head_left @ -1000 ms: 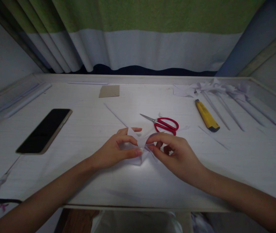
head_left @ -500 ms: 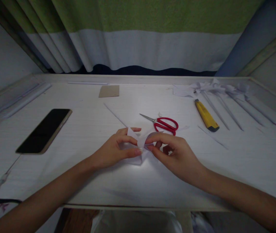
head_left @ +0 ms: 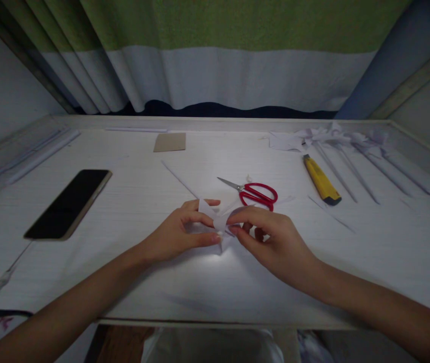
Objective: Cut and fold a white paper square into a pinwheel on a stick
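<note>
A small folded piece of white paper (head_left: 218, 219) sits between both hands just above the white table (head_left: 143, 201), near its front middle. My left hand (head_left: 179, 233) pinches its left side with thumb and fingers. My right hand (head_left: 271, 242) grips its right side with thumb and forefinger. A thin white paper stick (head_left: 180, 180) runs from the paper back to the left. Much of the paper is hidden by my fingers.
Red-handled scissors (head_left: 255, 192) lie just behind my right hand. A yellow utility knife (head_left: 321, 185) and several paper pinwheels on sticks (head_left: 351, 151) lie at the back right. A black phone (head_left: 69, 202) lies left, a brown card (head_left: 170, 142) at the back.
Both hands stay in place on the paper. My right fingers have shifted slightly, working the paper's fold; the rest of the table is unchanged.
</note>
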Demonstrator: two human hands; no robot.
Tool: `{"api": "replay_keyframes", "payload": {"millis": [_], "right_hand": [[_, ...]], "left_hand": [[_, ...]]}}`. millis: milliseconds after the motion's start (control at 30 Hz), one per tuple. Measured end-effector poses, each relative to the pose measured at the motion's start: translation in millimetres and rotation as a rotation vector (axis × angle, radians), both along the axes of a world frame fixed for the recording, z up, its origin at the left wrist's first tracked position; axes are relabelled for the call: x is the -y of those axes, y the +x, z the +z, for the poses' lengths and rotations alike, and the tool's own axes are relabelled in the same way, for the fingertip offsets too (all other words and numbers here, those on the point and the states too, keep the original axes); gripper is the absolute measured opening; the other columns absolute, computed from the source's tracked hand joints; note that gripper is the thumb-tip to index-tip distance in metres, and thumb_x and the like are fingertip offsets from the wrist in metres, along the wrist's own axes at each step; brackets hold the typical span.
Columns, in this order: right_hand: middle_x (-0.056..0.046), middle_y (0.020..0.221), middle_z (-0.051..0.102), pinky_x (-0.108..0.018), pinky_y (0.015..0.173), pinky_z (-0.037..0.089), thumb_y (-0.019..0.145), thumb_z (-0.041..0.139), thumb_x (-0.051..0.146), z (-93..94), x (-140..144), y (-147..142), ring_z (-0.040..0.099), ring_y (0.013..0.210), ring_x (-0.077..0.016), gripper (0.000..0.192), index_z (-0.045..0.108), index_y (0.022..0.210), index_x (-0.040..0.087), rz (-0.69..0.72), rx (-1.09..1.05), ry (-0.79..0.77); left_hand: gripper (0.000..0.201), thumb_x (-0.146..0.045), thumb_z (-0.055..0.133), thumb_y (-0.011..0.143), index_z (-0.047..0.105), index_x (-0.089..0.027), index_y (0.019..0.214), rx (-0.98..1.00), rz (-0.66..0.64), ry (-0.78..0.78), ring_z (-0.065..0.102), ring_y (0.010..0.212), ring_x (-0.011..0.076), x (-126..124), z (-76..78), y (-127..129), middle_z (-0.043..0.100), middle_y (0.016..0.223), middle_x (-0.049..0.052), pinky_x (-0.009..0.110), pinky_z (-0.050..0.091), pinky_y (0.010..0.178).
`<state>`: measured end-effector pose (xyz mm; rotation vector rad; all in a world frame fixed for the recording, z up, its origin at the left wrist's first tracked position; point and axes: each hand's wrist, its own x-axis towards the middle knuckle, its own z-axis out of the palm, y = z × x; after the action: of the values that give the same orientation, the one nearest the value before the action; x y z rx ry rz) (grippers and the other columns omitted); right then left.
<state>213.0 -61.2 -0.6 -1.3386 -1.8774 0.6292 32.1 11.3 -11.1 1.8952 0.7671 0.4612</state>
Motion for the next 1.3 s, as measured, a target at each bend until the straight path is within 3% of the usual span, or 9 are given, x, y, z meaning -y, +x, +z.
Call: {"api": "replay_keyframes", "payload": {"millis": [367, 933, 1133, 1300], "right_hand": [[-0.005, 0.093, 0.058, -0.027, 0.076, 0.044, 0.077, 0.047, 0.009, -0.7, -1.0, 4.7, 0.053, 0.085, -0.0139, 0.020, 0.056, 0.094, 0.015, 0.077, 0.249, 0.106], [-0.007, 0.095, 0.047, -0.033, 0.068, 0.046, 0.078, 0.048, 0.014, 0.1, -0.5, 5.9, 0.051, 0.082, -0.0183, 0.020, 0.057, 0.094, 0.022, -0.055, 0.321, 0.101], [-0.005, 0.091, 0.048, -0.031, 0.068, 0.043, 0.076, 0.052, 0.019, -4.0, -3.6, 5.6, 0.048, 0.082, -0.0173, 0.018, 0.048, 0.093, 0.020, -0.160, 0.147, 0.062], [-0.004, 0.092, 0.048, -0.029, 0.064, 0.045, 0.066, 0.062, 0.026, -17.8, -13.9, 5.1, 0.050, 0.078, -0.0153, 0.033, 0.037, 0.086, 0.021, -0.293, -0.322, -0.108]], "left_hand": [[0.011, -0.028, 0.065, 0.064, 0.062, -0.021, 0.072, -0.011, -0.002, 0.008, 0.042, 0.111, 0.0215, 0.4, 1.8, 0.5, 0.046, 0.122, 0.003, 0.039, 0.025, 0.096], [0.010, -0.029, 0.065, 0.064, 0.062, -0.022, 0.071, 0.009, 0.026, -0.039, 0.044, 0.109, 0.0211, -0.3, 0.2, 0.1, 0.048, 0.120, 0.002, 0.040, 0.025, 0.096], [0.009, -0.027, 0.065, 0.064, 0.063, -0.021, 0.070, 0.039, 0.049, -0.101, 0.044, 0.110, 0.0224, -0.3, 2.2, 1.7, 0.048, 0.120, 0.003, 0.041, 0.024, 0.096], [0.008, -0.026, 0.065, 0.063, 0.063, -0.020, 0.069, 0.061, 0.084, -0.152, 0.045, 0.109, 0.0234, 0.1, 2.2, 1.8, 0.048, 0.120, 0.004, 0.041, 0.026, 0.095]]}}
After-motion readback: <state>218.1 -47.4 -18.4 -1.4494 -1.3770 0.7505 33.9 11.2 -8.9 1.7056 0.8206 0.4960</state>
